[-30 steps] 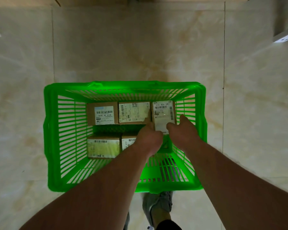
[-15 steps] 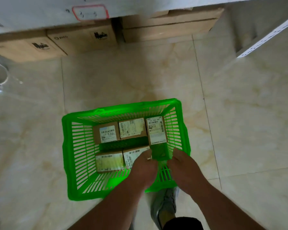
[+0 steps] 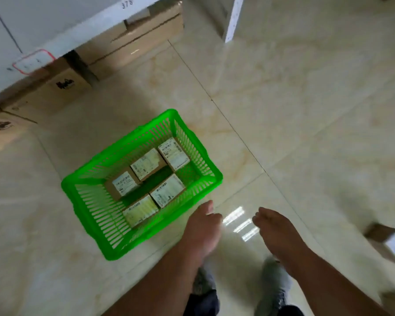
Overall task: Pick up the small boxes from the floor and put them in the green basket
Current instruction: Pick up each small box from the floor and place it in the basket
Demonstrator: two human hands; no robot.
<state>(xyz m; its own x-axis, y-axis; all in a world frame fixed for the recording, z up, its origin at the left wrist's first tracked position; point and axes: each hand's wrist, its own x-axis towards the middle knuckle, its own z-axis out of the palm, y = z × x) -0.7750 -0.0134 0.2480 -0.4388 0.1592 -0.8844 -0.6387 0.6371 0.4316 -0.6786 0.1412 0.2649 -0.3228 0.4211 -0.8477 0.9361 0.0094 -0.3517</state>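
The green basket (image 3: 87,197) stands on the tiled floor left of centre, turned at an angle. Several small brown boxes with white labels lie inside it, among them one at the far right corner (image 3: 174,153) and one at the near side (image 3: 140,210). My left hand (image 3: 202,226) hovers just outside the basket's near right corner, holding nothing. My right hand (image 3: 275,231) hangs over bare floor to the right, fingers loose and empty. Another small brown box (image 3: 384,244) lies on the floor at the far right edge, blurred.
A white shelf (image 3: 55,30) runs across the upper left, with large cardboard cartons (image 3: 132,46) stored under it. A white shelf post (image 3: 232,19) stands at the top. My shoes (image 3: 273,283) show at the bottom. A bright light reflection sits on the floor between my hands.
Both hands have come out of the basket, leaving the box inside. The view has swung right and pulled back, so the basket now sits to the left and a box shows at right.
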